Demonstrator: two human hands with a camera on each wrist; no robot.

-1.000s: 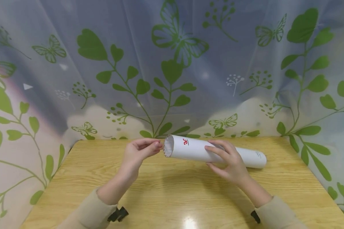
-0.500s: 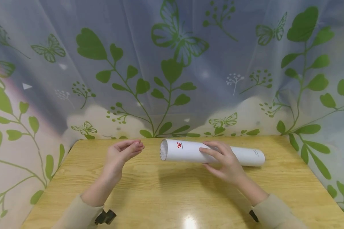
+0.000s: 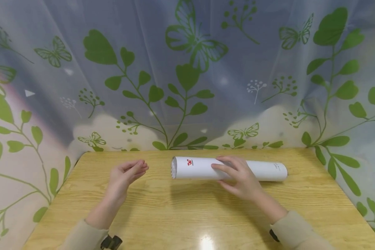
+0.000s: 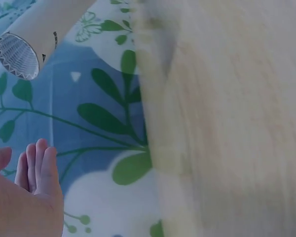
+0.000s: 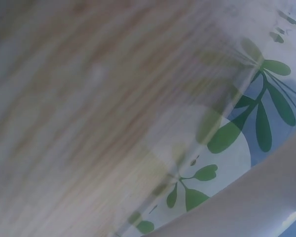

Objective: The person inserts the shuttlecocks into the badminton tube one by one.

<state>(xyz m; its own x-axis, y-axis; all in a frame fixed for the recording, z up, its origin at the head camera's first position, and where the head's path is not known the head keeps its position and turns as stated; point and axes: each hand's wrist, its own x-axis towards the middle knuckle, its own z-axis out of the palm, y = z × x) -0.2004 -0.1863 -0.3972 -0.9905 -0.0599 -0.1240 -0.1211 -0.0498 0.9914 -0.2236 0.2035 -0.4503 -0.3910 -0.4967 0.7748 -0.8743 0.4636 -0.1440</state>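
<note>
My right hand grips a long white shuttlecock tube with a red logo near its left end. Fingers lie over the top of the tube, and the thumb is on the near side. The tube lies nearly level, its open end facing left. A jagged ring of feather tips shows inside that mouth in the left wrist view. Left of the mouth, with a gap between, is my left hand. Its fingers are fairly straight and hold nothing. The right wrist view shows only part of the tube; the hand is out of frame.
A wooden table spreads under both hands. Behind and beside it hangs a curtain printed with green leaves and butterflies. Dark wrist mounts sit under the sleeves.
My left hand has drawn away leftward from the tube's mouth. The tube's left end has dropped, bringing the tube nearly level, and it has shifted slightly left with my right hand.
</note>
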